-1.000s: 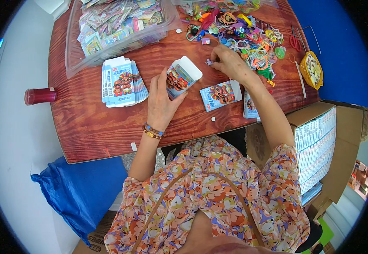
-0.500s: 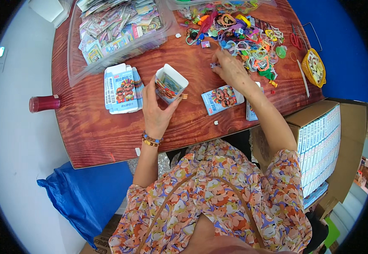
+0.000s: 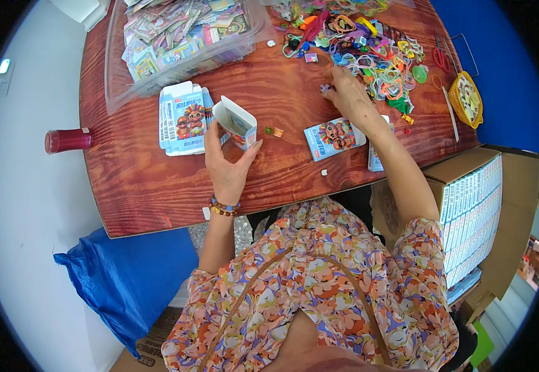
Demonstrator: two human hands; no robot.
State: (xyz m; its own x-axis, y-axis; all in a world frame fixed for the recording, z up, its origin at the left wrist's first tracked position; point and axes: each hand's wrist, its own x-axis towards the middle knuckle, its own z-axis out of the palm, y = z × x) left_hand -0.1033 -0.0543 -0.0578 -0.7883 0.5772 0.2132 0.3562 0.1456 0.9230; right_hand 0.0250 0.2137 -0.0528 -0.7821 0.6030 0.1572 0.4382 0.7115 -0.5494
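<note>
My left hand (image 3: 226, 164) is closed around the sides of a small blue printed carton (image 3: 242, 136). Its top is open, and some flat printed pieces show inside. My right hand (image 3: 355, 99) is over the table at the near edge of a heap of colourful small toys and bands (image 3: 375, 62). Its fingers are drawn together, with a small pale purple trinket (image 3: 326, 88) at the thumb. Below that wrist lies a closed blue carton (image 3: 334, 139), and another carton (image 3: 375, 158) is partly covered by the forearm. A small green and orange piece (image 3: 275, 131) lies beside the held carton.
Flattened blue cartons (image 3: 182, 121) are stacked at left, near a clear bin (image 3: 117, 87) full of cards. A red jar (image 3: 68, 141) stands at the left edge. At right are red scissors (image 3: 440, 59), a yellow basket (image 3: 477, 105) and a cardboard box (image 3: 492, 248) of packed cartons.
The view has shifted slightly. My left hand has moved the open carton left and turned it, uncovering more of the small green and orange piece. My right hand stays by the heap.
</note>
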